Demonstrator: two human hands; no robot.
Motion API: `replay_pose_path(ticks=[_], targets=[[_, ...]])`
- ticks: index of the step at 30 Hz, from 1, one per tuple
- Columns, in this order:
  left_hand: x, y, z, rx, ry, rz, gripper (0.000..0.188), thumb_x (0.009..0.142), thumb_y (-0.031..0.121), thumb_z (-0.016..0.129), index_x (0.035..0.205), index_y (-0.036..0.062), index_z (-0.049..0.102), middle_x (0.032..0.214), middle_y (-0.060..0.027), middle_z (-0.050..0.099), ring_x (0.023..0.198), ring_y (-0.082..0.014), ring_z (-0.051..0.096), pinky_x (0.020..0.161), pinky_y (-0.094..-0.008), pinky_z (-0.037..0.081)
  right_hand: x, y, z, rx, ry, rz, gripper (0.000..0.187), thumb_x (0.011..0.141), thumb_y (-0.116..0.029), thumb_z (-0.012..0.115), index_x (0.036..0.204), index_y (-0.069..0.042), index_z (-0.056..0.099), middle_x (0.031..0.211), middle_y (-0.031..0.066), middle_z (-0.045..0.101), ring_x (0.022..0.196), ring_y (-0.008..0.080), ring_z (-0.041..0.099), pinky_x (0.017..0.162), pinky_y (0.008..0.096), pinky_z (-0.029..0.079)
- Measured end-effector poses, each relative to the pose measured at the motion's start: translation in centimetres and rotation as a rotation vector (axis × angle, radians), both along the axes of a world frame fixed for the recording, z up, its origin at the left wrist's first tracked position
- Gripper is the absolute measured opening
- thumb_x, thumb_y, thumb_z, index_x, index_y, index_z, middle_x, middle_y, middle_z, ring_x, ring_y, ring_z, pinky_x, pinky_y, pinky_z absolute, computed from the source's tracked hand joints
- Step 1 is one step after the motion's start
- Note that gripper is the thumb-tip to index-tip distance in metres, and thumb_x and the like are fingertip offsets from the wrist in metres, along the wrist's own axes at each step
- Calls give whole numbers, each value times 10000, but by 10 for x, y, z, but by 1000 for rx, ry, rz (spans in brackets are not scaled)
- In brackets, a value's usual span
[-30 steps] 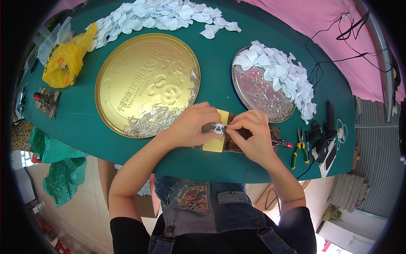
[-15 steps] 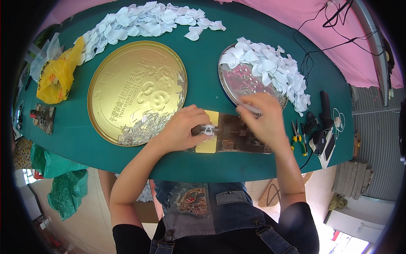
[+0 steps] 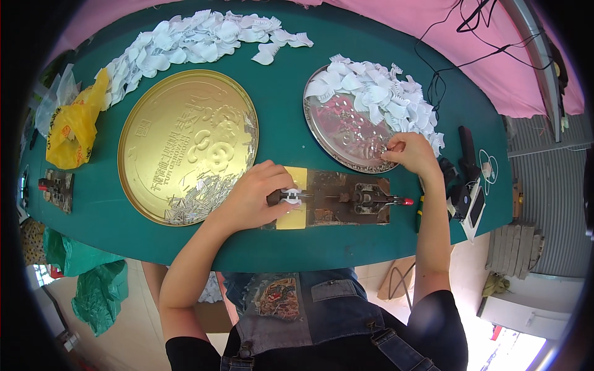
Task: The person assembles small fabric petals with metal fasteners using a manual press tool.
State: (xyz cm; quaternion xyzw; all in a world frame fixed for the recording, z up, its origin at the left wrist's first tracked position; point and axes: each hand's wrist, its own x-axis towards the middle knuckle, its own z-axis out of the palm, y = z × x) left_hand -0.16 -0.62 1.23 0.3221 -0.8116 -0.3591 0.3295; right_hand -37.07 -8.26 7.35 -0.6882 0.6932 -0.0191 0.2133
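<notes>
My left hand (image 3: 255,196) is closed round a small white plastic piece (image 3: 291,196) at the left end of a clamp fixture (image 3: 323,198). The piece sits over a yellow plate (image 3: 291,220) there. At the fixture's right side is a toggle clamp (image 3: 370,199) with a red-tipped lever. My right hand (image 3: 413,154) is over the right rim of a round silver tray (image 3: 334,120), fingertips pinched together among tiny shiny bits. What they hold is too small to make out. White comb-toothed plastic pieces (image 3: 371,86) are heaped on the tray's far side.
A round gold lid (image 3: 158,145) holding thin metal pins (image 3: 201,198) lies left of the fixture. More white pieces (image 3: 185,40) are piled behind it. A yellow bag (image 3: 71,136) and second clamp (image 3: 59,190) lie far left; black devices and cables (image 3: 464,198) lie right.
My right hand has moved from above the fixture rightward to the silver tray's rim and its fingers have pinched together, uncovering the toggle clamp. My left hand stays on the white piece.
</notes>
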Motion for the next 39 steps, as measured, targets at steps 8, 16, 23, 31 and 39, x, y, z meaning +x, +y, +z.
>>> replay_pose_path(ticks=[8, 16, 23, 31, 39], targets=[[-1, -2, 2, 3, -4, -3, 254, 743, 145, 791, 954, 71, 670, 937, -66, 635, 857, -282, 560, 771, -387, 479, -6, -5, -14, -64, -333, -79, 177, 817, -134, 776, 945, -13, 766, 774, 57, 723, 720, 119, 660, 673, 272, 521], [-1, 0, 3, 15, 0, 1, 252, 745, 142, 795, 950, 70, 668, 924, -68, 635, 862, -286, 561, 781, -392, 475, -7, -6, -15, -61, -781, -123, 207, 872, -25, 721, 1071, 25, 743, 864, 41, 722, 720, 77, 613, 646, 220, 486], [-1, -1, 2, -7, 2, -3, 242, 755, 166, 794, 940, 68, 672, 910, -69, 636, 854, -285, 565, 772, -393, 472, 4, -6, -11, -152, -717, -73, 138, 877, -72, 727, 999, -13, 753, 841, 10, 710, 717, 68, 606, 662, 213, 479], [-1, -1, 1, -30, 14, -7, 251, 774, 161, 816, 945, 48, 672, 902, -70, 622, 842, -274, 541, 754, -373, 455, 51, 18, 11, -56, -819, -24, 132, 897, -78, 718, 1013, -16, 736, 847, 5, 707, 727, 67, 634, 670, 225, 521], [0, -1, 0, -17, -14, -2, 262, 769, 168, 814, 951, 46, 670, 897, -74, 620, 854, -281, 555, 765, -385, 463, 116, 32, 16, 261, -819, 110, 109, 889, -32, 726, 982, 24, 716, 859, 40, 707, 765, 82, 661, 710, 224, 549]])
